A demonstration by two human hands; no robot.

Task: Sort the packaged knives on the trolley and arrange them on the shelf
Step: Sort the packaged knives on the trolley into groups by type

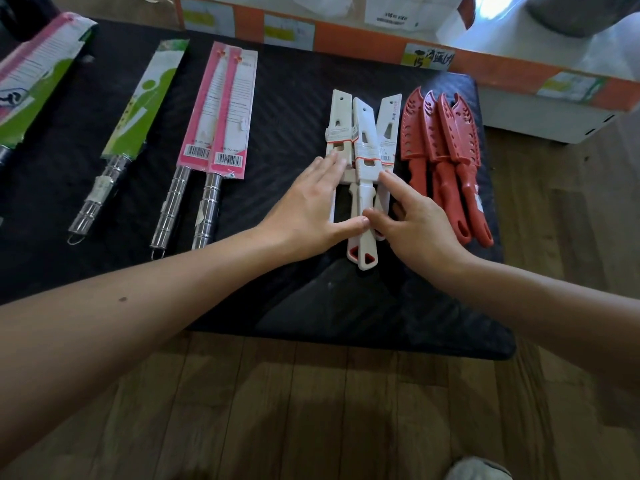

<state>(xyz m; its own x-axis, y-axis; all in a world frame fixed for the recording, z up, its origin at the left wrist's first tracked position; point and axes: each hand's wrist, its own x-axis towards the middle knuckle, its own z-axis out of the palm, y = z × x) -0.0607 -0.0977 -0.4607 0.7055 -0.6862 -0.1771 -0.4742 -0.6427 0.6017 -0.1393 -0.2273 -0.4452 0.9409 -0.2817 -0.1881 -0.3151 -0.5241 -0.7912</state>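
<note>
Three white sheathed knives (pixel 364 140) lie bunched on the black trolley top (pixel 287 98). My left hand (pixel 311 206) lies flat with fingers spread against their left side, thumb touching the middle handle. My right hand (pixel 412 220) presses in from the right, forefinger and thumb on the handles. Just to the right sits a group of red sheathed knives (pixel 446 143). Farther left lie two pink-packaged knives (pixel 221 112) with steel handles, a green-packaged knife (pixel 142 102), and another pink-and-green package (pixel 38 64) at the far left.
An orange and white shelf edge with price labels (pixel 429 57) runs along behind the trolley. A wooden floor (pixel 311 410) shows below the trolley's front edge, and a grey shoe tip (pixel 478 469) at the bottom.
</note>
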